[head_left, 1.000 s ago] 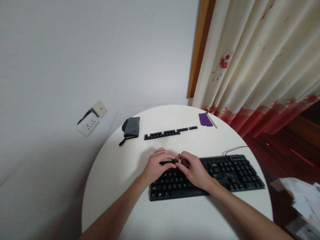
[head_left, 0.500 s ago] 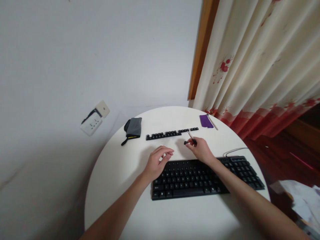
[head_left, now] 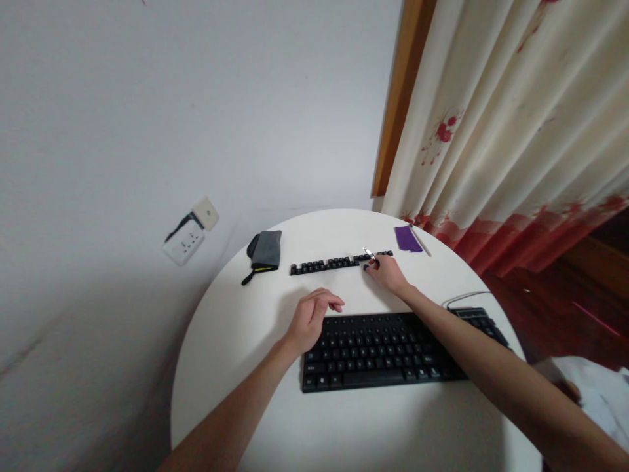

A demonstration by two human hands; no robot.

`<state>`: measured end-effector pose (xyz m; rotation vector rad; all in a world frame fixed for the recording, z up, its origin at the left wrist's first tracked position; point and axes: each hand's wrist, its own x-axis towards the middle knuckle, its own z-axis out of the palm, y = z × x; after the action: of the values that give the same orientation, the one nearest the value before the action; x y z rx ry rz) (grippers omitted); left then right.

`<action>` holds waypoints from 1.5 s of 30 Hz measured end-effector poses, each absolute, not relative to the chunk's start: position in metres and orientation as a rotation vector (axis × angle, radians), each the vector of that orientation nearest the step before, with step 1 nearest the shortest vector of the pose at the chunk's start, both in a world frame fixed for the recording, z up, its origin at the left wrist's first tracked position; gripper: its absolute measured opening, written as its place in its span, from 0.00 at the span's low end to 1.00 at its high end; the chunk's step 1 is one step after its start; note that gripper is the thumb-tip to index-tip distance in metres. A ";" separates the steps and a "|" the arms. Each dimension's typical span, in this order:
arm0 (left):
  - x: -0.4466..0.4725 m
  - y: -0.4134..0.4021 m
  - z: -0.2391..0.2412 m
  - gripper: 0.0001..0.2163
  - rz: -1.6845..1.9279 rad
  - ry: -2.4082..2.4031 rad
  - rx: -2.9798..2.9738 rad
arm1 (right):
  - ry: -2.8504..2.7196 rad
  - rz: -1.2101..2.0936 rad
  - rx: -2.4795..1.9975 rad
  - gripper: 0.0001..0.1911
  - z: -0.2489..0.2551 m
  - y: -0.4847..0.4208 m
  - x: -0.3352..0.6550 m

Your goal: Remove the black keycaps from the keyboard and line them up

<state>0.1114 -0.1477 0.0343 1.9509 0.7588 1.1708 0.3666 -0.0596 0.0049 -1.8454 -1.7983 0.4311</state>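
Judging by what's laid out, this one's partway along. Treat the round table [head_left: 221, 380] as a clock, wall side at 12: a row of loose keycaps [head_left: 324, 265] already sits just shy of 12, in two lines. The upper line has little gaps and runs further toward 1; the lower one stops short, and that's where the unfinished bit seems to be. The right hand [head_left: 388, 272] is right there, fingertips pinching a single keycap [head_left: 366, 267] just past the lower line's end, with a metal-tipped tool [head_left: 369, 254] tucked in the same grip. Can't tell if that cap is touching the table yet. No idea how many are left, since the right arm hides part of the keyboard [head_left: 373, 351], which spans the middle toward 4.

The left hand [head_left: 310, 318] is loosely curled, fingers together, nothing in it that I can see, over the keyboard's 10 o'clock corner.

Materials-wise: caps are chunky black blocks, plastic by the look of them, and the tabletop is smooth and white. Soft-looking grey pouch [head_left: 266, 250] with a dark loop at 11, flat purple cloth [head_left: 405, 238] at 1 with a thin pale stick [head_left: 421, 242] beside it.
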 end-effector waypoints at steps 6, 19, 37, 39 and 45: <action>0.112 -0.148 0.033 0.24 1.151 0.753 1.953 | -1.746 0.394 -1.942 0.04 0.000 -0.060 0.363; 0.111 -0.148 0.033 0.22 1.131 0.733 1.947 | -1.734 0.396 -1.958 0.05 -0.002 -0.049 0.354; 0.111 -0.148 0.033 0.20 1.092 0.732 1.959 | -1.740 0.400 -1.959 0.05 0.001 -0.051 0.351; 0.110 -0.148 0.033 0.20 1.091 0.731 1.960 | -1.735 0.402 -1.964 0.05 0.001 -0.052 0.350; 0.111 -0.149 0.033 0.20 1.089 0.728 1.956 | -1.713 0.396 -1.997 0.08 0.002 -0.054 0.347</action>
<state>0.1111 -0.1487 0.0334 1.9564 0.7281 1.0889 0.3475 -0.0538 0.0019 -1.9975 -1.7133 0.3962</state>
